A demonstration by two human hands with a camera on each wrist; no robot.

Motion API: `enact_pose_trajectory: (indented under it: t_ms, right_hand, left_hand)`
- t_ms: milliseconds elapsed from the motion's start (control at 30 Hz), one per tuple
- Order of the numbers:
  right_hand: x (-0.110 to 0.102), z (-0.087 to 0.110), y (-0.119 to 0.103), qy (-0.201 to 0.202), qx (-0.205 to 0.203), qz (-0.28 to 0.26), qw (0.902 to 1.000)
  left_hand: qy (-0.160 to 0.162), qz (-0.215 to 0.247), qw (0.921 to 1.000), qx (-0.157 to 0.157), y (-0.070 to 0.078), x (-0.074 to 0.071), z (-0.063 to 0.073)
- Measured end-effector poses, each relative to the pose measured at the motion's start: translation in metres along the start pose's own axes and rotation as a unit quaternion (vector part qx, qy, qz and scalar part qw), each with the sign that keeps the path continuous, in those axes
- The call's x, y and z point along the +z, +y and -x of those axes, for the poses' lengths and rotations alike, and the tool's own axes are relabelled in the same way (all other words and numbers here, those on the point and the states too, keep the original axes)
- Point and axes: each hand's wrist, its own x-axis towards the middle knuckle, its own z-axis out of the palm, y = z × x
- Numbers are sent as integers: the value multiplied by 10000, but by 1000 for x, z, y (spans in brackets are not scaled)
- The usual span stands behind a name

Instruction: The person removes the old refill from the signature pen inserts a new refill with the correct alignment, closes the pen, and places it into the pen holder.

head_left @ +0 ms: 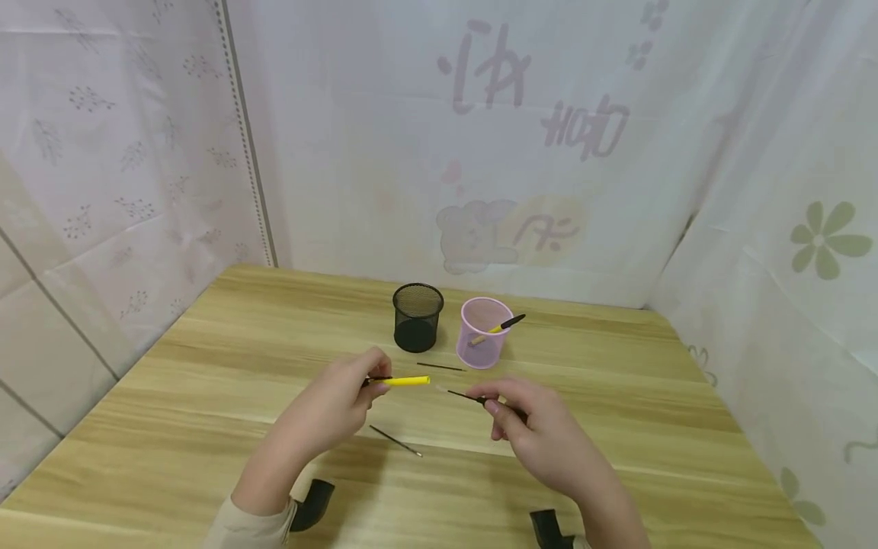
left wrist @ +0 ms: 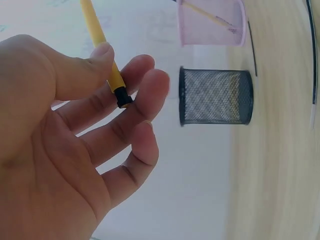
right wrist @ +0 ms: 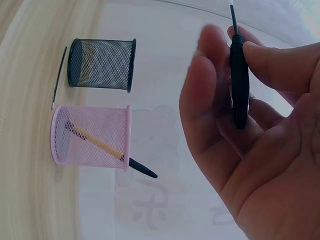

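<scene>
My left hand (head_left: 343, 396) pinches a yellow pen barrel (head_left: 411, 380) between thumb and fingers. Its bare end points right, while a black end piece shows by the fingers in the left wrist view. Facing it, my right hand (head_left: 538, 427) holds a black pen grip (right wrist: 239, 85) with a thin dark refill (head_left: 463, 396) sticking out. The refill's pale tip lies just short of the barrel's end, apart from it. One loose refill (head_left: 395, 441) lies on the table below the hands, and another refill (head_left: 440, 367) lies in front of the cups.
A black mesh cup (head_left: 415, 335) stands toward the back of the wooden table (head_left: 288, 320). To its right is a pink mesh cup (head_left: 480, 357), in which a yellow and black pen (head_left: 511, 323) leans. Patterned curtains (head_left: 357, 152) hang behind and at both sides.
</scene>
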Motion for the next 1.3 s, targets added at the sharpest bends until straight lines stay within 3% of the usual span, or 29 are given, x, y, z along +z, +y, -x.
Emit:
enact_pose_trajectory:
  t_ms: [200,500,733,933,1133,1300]
  right_hand:
    - [-1,-1,-2,205,-306,136,9992]
    - [0,-2,-8,294,-540,544,9966]
    - [4,-4,-6,56,-1230,39,9924]
    - [3,-4,-3,-168,-1423,-750,9868]
    - [5,-5,-2,-154,-1615,-495,9855]
    - [5,-5,2,-176,-1840,-716,9802]
  left_hand:
    - [262,-203,9986,417,7,-2,9]
    - [503,-468,9942,827,20,4,10]
    - [521,-511,9923,1002,26,12,8]
    - [467,-459,9927,1011,27,16,8]
    - [508,-845,9890,1100,32,18,9]
    - [338,-330,9934,1047,33,19,9]
